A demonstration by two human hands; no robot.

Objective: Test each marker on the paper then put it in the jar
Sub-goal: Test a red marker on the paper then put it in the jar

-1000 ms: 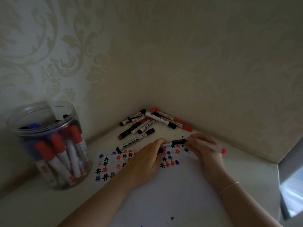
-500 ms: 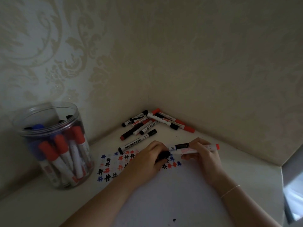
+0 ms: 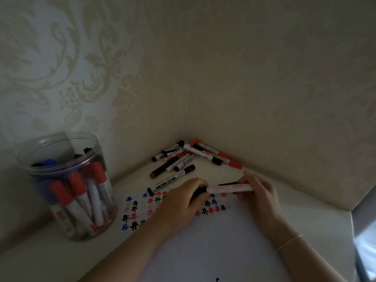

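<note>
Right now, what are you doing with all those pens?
A person is testing markers. Both hands, left hand and right hand, hold one white marker over the paper, which already carries red, blue and black marks. More markers lie piled in the corner, and the jar holds plenty.

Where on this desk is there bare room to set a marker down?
Bare: the desk right of the right hand, up to the wall; the strip between jar and paper; the paper's unmarked near half. Crowded: the corner marker pile.
</note>
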